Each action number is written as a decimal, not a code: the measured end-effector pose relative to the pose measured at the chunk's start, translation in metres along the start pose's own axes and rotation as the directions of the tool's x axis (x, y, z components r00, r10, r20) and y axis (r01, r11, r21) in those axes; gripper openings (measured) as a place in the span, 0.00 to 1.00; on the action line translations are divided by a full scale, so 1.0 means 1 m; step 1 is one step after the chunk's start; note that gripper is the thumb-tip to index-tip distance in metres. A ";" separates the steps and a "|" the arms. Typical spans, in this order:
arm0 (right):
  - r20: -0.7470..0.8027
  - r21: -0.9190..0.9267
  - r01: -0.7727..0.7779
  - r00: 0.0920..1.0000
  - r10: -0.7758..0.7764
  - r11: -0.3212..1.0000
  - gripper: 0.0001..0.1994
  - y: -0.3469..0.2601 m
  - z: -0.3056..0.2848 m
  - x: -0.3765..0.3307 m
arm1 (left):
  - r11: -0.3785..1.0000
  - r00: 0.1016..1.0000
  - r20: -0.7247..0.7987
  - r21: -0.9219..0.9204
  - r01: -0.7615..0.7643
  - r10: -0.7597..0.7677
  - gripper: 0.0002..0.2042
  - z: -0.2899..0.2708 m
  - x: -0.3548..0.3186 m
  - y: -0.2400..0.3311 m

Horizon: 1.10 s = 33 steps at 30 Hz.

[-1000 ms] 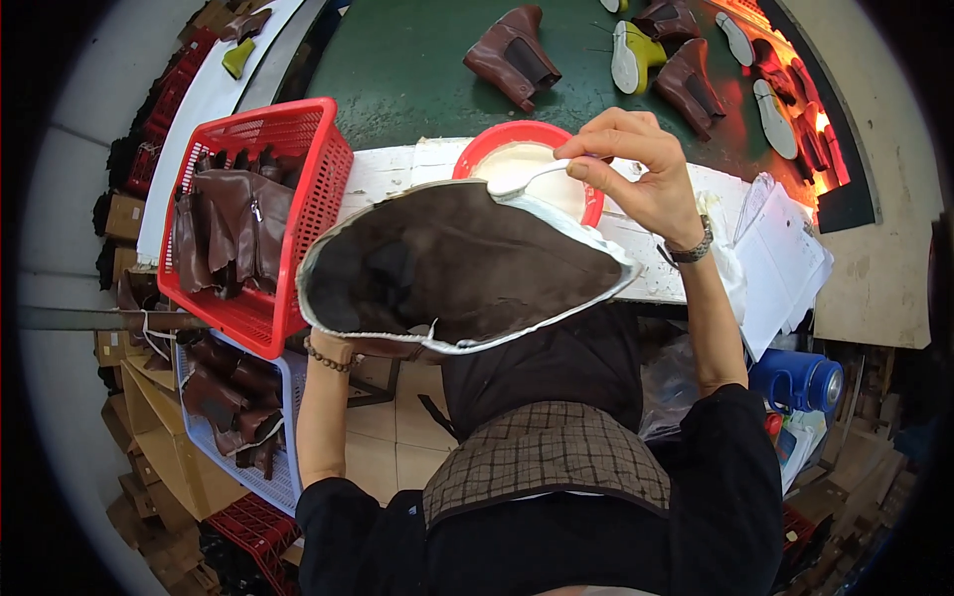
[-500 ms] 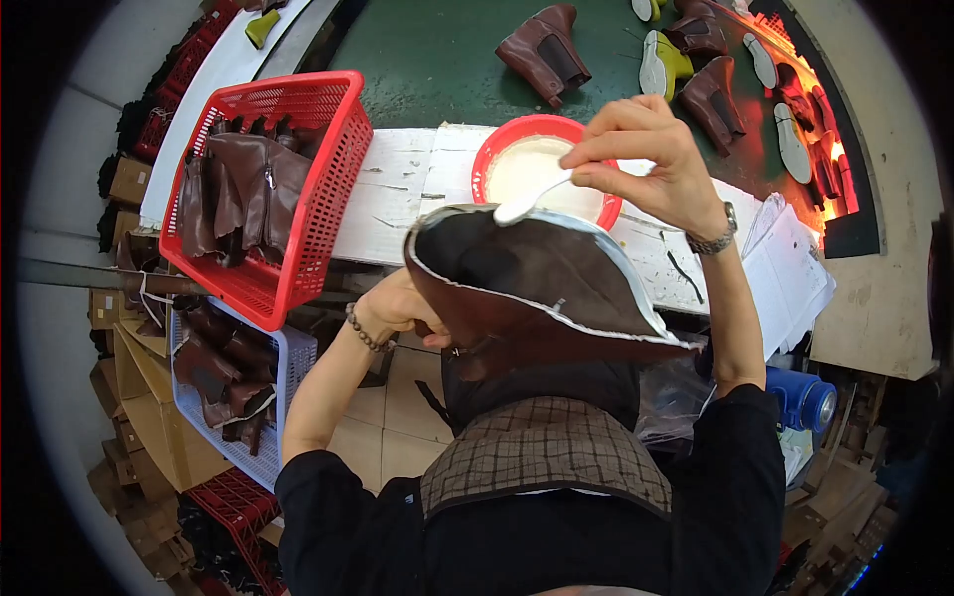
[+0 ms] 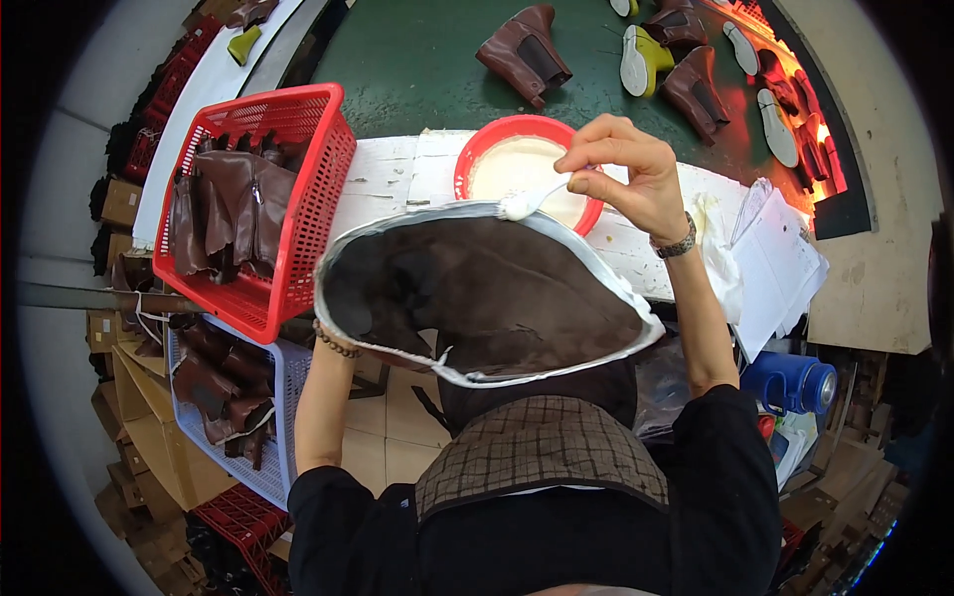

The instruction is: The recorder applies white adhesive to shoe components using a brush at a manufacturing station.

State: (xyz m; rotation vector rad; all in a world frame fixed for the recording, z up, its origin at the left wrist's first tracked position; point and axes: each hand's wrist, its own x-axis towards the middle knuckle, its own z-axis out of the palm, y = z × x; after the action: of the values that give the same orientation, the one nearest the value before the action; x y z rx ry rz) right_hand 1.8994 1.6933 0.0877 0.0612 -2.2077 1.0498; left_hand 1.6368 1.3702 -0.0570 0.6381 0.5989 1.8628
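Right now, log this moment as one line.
right hand: brush on leather piece rim | left hand: under piece, hidden | red bowl: white paste

The left hand (image 3: 333, 333) is almost wholly hidden under the brown leather piece (image 3: 477, 298); only the wrist with its bead bracelet is seen, so its grip cannot be told. The near edge of the white worktop (image 3: 397, 179) is covered by the same leather. The head of the brush (image 3: 522, 204) is smeared white and its shape is lost. The boots on the green belt (image 3: 417, 70) at the far right are cut off by the rim of the view. The contents of the lower white basket (image 3: 278, 397) are partly covered by the red basket (image 3: 318, 199).
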 end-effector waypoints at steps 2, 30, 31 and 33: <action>-0.053 0.025 -0.056 0.997 0.057 0.998 0.09 0.006 -0.001 -0.013 | 1.000 1.000 -0.021 0.013 -0.008 0.008 0.28 -0.012 -0.006 0.017; -0.511 0.169 -0.686 0.553 0.658 0.708 0.12 0.048 -0.046 -0.129 | 0.984 0.899 -0.411 0.018 0.175 -0.152 0.21 0.066 0.104 0.051; -0.577 0.121 -0.725 0.504 0.642 0.678 0.12 0.031 -0.068 -0.137 | 0.988 0.892 -0.426 -0.033 0.151 -0.151 0.19 0.073 0.117 0.048; -0.733 -0.097 -0.712 0.524 0.433 0.696 0.13 -0.013 -0.133 -0.175 | 0.987 0.861 -0.486 -0.123 0.101 -0.149 0.14 0.094 0.142 0.035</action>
State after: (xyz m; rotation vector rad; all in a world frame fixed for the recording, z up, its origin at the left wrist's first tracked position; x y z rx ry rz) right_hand 2.1122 1.7368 0.0508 -1.1712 -1.6957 0.7369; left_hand 1.6297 1.5011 0.0568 0.0425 0.8548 1.9220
